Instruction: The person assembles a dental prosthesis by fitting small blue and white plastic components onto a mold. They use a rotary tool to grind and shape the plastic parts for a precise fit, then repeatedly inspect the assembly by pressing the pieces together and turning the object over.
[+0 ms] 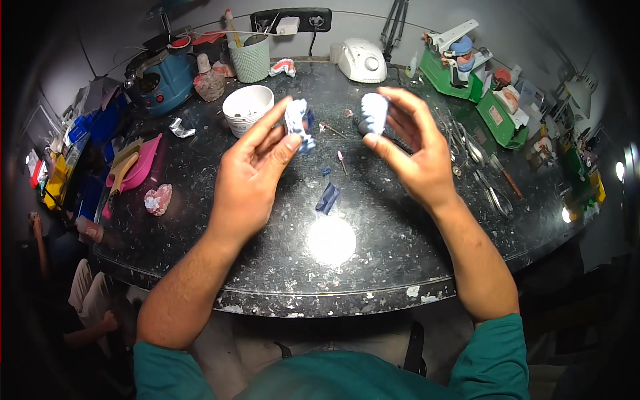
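Note:
My left hand is raised over the bench and closed on a whitish dental cast with dark blue material along its side. A second pale dental cast, its row of teeth facing left, is pinched between the thumb and fingers of my right hand. The two casts are apart from each other. Below them on the bench lie a folded dark blue wax piece, a smaller blue scrap and a pink-tipped bur. A dark handpiece partly shows behind my right hand.
A white tub and a pale green cup of tools stand behind my left hand. At the back is a white control box. Metal instruments and green bins lie right; a pink dustpan and a blue machine left.

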The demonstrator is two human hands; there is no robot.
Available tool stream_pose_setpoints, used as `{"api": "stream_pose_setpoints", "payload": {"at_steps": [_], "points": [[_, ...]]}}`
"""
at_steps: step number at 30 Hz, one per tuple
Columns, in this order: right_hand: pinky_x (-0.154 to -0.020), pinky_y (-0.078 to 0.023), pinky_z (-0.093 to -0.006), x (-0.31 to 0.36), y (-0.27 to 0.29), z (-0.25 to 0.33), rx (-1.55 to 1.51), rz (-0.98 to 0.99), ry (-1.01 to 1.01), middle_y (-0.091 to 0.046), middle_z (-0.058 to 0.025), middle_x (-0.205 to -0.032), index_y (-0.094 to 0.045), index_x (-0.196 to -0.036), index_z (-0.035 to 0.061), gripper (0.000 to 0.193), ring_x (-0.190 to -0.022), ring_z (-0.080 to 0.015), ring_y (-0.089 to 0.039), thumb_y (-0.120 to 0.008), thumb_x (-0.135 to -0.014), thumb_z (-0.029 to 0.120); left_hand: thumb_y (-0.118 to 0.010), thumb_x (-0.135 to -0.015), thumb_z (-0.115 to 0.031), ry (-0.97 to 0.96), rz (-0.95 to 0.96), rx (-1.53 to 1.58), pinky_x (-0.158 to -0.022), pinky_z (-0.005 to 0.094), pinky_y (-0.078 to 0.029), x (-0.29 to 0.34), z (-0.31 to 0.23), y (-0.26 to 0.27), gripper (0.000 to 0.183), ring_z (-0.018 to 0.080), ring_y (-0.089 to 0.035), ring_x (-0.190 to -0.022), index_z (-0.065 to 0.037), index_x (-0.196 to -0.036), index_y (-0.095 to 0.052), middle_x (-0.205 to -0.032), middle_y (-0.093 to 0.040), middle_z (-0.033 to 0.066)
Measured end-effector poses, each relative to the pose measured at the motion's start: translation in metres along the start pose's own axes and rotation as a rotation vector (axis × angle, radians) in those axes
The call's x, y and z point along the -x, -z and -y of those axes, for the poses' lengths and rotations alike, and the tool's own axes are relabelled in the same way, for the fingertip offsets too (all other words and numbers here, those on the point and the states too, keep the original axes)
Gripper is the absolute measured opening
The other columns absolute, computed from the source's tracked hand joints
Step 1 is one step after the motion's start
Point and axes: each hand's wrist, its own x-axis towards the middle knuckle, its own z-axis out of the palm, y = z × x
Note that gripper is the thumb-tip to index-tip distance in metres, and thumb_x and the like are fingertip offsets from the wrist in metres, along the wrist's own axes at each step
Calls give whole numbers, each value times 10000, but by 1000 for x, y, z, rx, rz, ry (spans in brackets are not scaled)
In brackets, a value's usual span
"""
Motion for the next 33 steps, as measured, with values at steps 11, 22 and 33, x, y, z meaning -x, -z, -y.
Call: {"api": "stream_pose_setpoints", "payload": {"at_steps": [11,22,33], "points": [[-1043,-515,-384,12,-23,42,-1126,166,-238,-515,-241,-1395,-391,-1281,44,764,-1249,-250,-576,-857,-690,-87,-534,-1050,-192,-40,43,-377,-1035,330,-454,6,-5,1,336,218,-636,-1167,26,-1281,-646,-1254,-673,146],[-1051,-453,-437,3,-14,22,-190,159,125,-621,-154,-1251,-583,-1164,23,607,-1228,-312,-591,-903,-734,308,-569,-1037,-263,100,70,341,-701,233,-542,18,-22,-14,484,128,-681,-778,-8,-1436,-469,-1017,-692,119],[-702,-548,-408,3,20,-23,842,380,-557,-690,-124,-703,-677,-771,32,508,-665,-289,-681,-683,-876,529,-457,-1071,-307,2,205,284,-732,218,-510,18,-27,-13,543,83,-603,-812,36,-1488,-404,-947,-647,92]]}}
